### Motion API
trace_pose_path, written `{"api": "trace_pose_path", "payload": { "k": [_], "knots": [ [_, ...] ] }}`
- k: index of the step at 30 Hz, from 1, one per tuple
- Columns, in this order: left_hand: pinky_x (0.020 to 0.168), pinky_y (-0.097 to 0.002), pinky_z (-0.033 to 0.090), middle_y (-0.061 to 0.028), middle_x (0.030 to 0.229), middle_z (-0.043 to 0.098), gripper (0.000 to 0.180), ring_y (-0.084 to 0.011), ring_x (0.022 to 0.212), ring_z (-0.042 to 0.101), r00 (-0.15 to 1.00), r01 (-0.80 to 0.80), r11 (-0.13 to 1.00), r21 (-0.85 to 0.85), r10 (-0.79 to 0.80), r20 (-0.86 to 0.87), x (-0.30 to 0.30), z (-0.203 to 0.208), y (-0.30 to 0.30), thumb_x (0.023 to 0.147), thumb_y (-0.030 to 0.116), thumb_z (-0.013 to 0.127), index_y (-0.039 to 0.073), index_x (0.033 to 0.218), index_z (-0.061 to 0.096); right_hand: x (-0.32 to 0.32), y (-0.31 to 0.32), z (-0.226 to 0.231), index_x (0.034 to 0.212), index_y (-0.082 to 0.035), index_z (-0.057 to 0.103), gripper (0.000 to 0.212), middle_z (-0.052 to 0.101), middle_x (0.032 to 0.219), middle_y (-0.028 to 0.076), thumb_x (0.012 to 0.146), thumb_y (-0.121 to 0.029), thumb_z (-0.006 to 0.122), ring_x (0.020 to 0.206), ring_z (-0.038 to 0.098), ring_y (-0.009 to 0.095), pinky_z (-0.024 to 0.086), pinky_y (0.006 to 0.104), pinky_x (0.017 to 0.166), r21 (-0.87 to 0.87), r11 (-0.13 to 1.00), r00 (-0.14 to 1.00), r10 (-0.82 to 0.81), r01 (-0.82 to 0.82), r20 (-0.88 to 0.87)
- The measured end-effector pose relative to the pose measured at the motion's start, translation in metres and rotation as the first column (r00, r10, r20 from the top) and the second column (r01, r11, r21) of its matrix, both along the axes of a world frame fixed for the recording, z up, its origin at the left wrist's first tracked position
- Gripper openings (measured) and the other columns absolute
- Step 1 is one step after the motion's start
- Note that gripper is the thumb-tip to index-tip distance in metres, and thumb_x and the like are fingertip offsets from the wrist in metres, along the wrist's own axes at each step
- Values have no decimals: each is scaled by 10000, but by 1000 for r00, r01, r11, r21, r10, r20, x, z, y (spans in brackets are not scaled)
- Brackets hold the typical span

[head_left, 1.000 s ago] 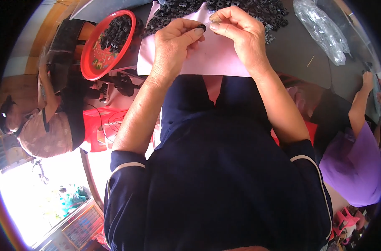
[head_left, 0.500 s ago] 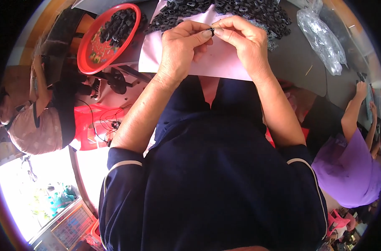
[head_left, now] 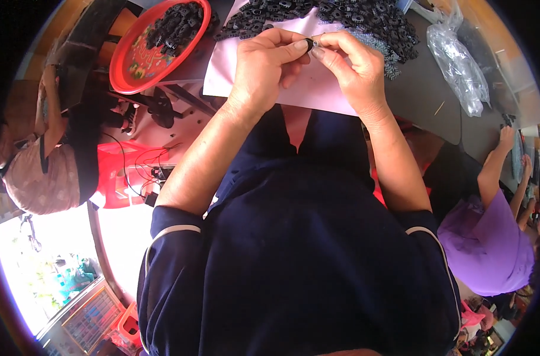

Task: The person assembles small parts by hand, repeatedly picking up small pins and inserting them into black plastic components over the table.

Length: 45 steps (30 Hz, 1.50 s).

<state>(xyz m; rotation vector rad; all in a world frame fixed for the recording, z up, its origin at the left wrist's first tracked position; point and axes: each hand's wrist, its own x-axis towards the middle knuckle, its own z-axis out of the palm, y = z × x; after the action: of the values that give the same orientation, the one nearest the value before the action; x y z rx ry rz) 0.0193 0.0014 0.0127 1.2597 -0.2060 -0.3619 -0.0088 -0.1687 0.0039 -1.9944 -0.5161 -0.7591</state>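
Both hands meet above a pink sheet [head_left: 320,92] on the table. My left hand [head_left: 255,71] pinches a small black plastic part [head_left: 309,45] between thumb and forefinger. Against its right side, my right hand [head_left: 360,74] grips a tiny silvery piece [head_left: 315,43] that looks like a spring. The fingertips partly hide both pieces, so I cannot tell how they join. Just beyond the hands spreads a pile of similar black plastic parts [head_left: 370,15]. Beside it, near my right hand, lies a heap of small blue-grey pieces [head_left: 378,47].
A red patterned tray [head_left: 120,80] at the far left carries more black parts [head_left: 174,28]. Clear plastic bags [head_left: 458,65] lie on the dark table [head_left: 427,95] to the right. One person sits at the left; another, in a purple top [head_left: 489,246], works at the right.
The view has shifted slightly. My right thumb and fingers have parted a little from the left fingertips, and the silvery piece now shows beside the black part.
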Motion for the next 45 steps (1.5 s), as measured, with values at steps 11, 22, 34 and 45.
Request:
{"api": "trace_pose_path", "payload": {
  "k": [11,22,34,45],
  "knots": [
    [461,-197,377,-66,759,634,131,-77,576,535,1000,-9,1000,17,8,21,-2,0,-4,912,89,617,-28,971,623,0,-1,0,953,6,653,128,687,921,53,834,51,652,831,649,109,526,233,767,60,997,997,50,-47,-53],
    [461,-189,373,-72,752,644,149,-76,566,538,998,-29,998,55,25,64,-6,-1,-10,889,86,648,-38,971,631,-2,-4,5,917,-8,682,89,687,862,23,835,24,676,820,634,68,522,205,764,514,854,947,232,-88,-224],
    [477,-185,374,-64,766,654,162,-67,582,531,991,-50,992,113,35,126,-9,-3,-12,882,90,657,-36,983,637,-3,-7,6,894,-2,679,83,688,848,22,816,26,685,803,630,65,512,206,754,431,898,952,203,-87,-229],
    [477,-185,365,-45,741,636,111,-56,551,496,988,-115,990,78,106,111,-9,2,-12,893,76,631,-22,945,634,-8,-3,10,917,9,678,84,679,895,25,833,16,680,854,615,75,492,222,790,332,935,936,220,-123,-275]
  ]
}}
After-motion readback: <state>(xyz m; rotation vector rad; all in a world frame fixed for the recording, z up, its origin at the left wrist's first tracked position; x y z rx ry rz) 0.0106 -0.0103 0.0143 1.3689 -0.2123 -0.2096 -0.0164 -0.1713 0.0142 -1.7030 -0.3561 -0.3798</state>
